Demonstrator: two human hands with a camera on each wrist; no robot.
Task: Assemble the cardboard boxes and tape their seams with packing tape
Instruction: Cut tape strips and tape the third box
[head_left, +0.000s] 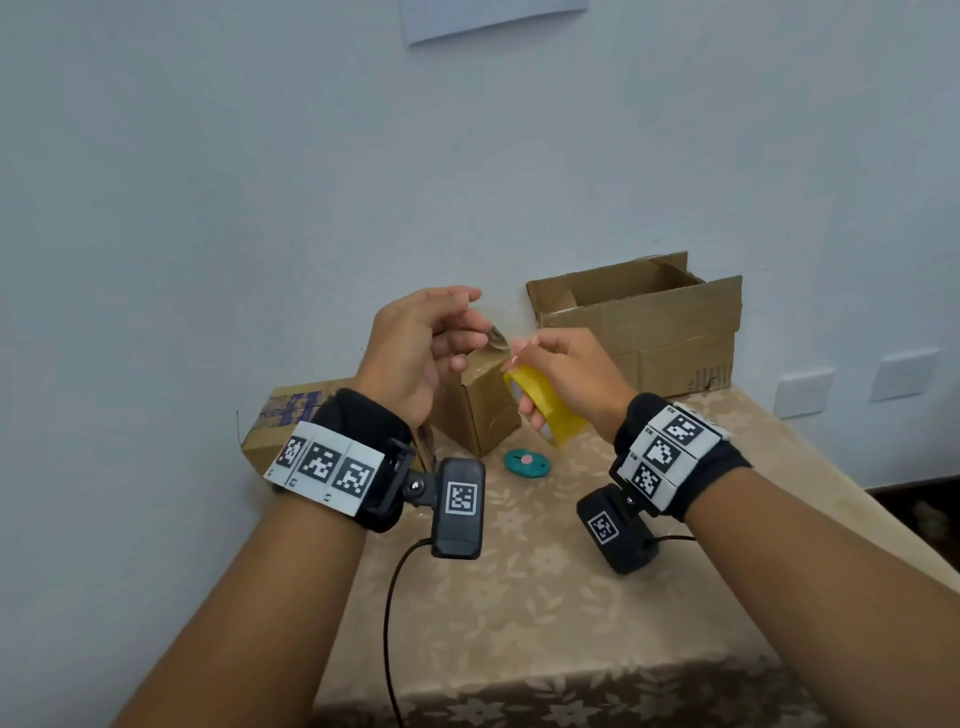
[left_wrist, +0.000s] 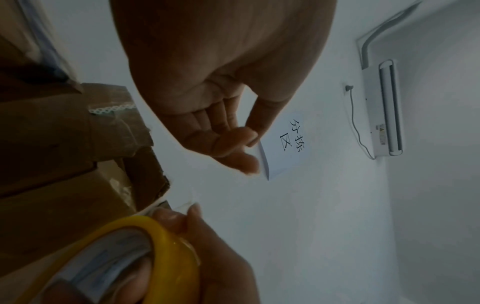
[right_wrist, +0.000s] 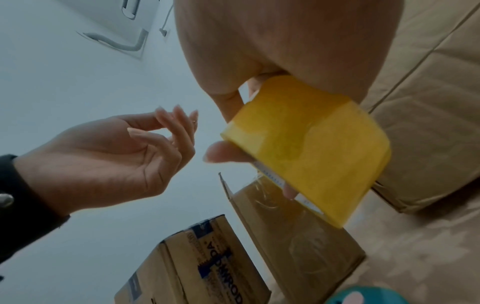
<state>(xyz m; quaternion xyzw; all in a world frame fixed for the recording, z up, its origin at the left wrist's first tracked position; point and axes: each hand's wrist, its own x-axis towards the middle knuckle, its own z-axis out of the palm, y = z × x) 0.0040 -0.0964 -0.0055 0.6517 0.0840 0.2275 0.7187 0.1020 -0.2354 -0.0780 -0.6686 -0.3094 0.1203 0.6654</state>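
My right hand (head_left: 524, 376) grips a yellow roll of packing tape (head_left: 550, 410), fingers through its core, thumb on top. It hovers just right of a small closed cardboard box (head_left: 483, 415) whose top bears wrinkled clear tape. A crumpled bit of clear tape (head_left: 496, 336) hangs at the right thumb tip, between both hands. My left hand (head_left: 462, 327) is raised above the small box with its fingers loosely curled and thumb near the index; no grip shows. In the right wrist view the roll (right_wrist: 311, 148) fills the centre and the left hand (right_wrist: 166, 127) is apart from it.
A large open cardboard box (head_left: 665, 332) stands at the back right against the wall. A closed box with blue print (head_left: 291, 415) lies at the left table edge. A teal cutter (head_left: 525, 462) lies in front of the small box. The table (head_left: 545, 597) has a floral cloth.
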